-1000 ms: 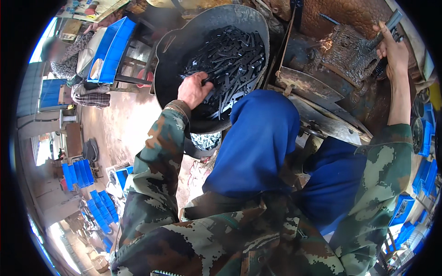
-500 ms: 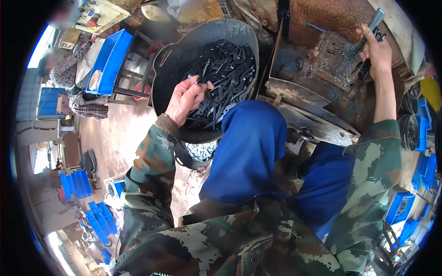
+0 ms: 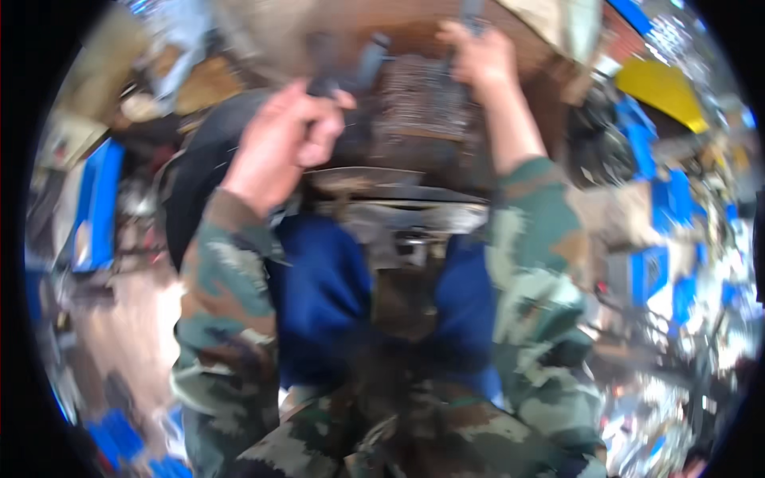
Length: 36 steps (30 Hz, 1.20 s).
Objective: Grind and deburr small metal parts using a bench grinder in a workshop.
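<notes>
At far left, blue crates [image 3: 94,203] stand beside the black basin [image 3: 191,183], both blurred. Just right of the basin's rim, the left hand [image 3: 279,143] is raised with its fingers curled together, pinching a small dark metal piece [image 3: 323,86] at the fingertips. The piece sits close to the rusty mesh plate [image 3: 422,95] of the machine ahead. To do this well, I would keep the pinch firm and bring the piece in squarely, since blur suggests fast movement. Further right, the right hand [image 3: 478,56] is up at a dark handle [image 3: 470,12]; its fingers look wrapped round it, though blur hides the details. Below is a grey metal ledge [image 3: 398,211], with blue-trousered knees beneath. More blue bins [image 3: 661,271] and a yellow object [image 3: 661,92] crowd the cluttered workshop on the right.
</notes>
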### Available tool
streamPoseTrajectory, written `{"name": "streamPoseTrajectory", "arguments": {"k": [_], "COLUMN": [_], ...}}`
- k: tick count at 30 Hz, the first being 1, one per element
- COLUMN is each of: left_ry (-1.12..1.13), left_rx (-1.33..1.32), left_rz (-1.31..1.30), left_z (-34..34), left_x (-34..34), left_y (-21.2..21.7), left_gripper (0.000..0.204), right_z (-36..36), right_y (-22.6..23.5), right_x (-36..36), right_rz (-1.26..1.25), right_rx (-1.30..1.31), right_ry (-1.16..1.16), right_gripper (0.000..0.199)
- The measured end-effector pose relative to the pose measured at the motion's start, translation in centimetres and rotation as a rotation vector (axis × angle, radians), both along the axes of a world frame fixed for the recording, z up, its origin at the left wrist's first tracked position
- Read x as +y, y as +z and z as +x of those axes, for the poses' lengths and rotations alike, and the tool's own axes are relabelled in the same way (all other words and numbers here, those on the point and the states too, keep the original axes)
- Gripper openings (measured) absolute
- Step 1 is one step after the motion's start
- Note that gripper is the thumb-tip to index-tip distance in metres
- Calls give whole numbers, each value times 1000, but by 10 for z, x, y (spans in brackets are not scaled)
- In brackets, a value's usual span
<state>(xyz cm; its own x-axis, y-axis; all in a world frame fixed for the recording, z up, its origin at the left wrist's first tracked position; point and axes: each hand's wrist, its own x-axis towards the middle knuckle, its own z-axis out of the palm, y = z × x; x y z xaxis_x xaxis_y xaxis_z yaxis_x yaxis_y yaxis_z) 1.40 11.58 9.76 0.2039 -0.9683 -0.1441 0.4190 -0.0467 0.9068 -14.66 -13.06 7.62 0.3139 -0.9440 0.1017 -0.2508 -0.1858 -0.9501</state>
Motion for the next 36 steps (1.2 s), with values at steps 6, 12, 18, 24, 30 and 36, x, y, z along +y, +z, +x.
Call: {"name": "streamPoseTrajectory", "arguments": {"k": [6, 12, 18, 24, 30, 36], "left_ry": [-121, -56, 28, 19, 32, 10], "left_rx": [57, 89, 37, -57, -393, -398], "left_rz": [-210, -220, -18, -8, 37, -12], "left_z": [-9, -32, -27, -23, -27, -31], "left_x": [-70, -124, -119, -138, -137, -137], "left_y": [32, 2, -49, -63, -77, -89], "left_gripper": [45, 40, 37, 33, 38, 39], "right_z": [31, 5, 10, 24, 46, 41], "right_y": [-22, -8, -4, -25, -52, -52], "right_x": [-9, 0, 13, -7, -25, -23], "right_rz": [-344, -254, -173, -219, -231, -180], "right_rx": [-66, -109, -190, -179, -161, -170], "right_ry": [-58, -165, -172, -308, -344, -308], "right_gripper": [34, 33, 29, 34, 36, 27]}}
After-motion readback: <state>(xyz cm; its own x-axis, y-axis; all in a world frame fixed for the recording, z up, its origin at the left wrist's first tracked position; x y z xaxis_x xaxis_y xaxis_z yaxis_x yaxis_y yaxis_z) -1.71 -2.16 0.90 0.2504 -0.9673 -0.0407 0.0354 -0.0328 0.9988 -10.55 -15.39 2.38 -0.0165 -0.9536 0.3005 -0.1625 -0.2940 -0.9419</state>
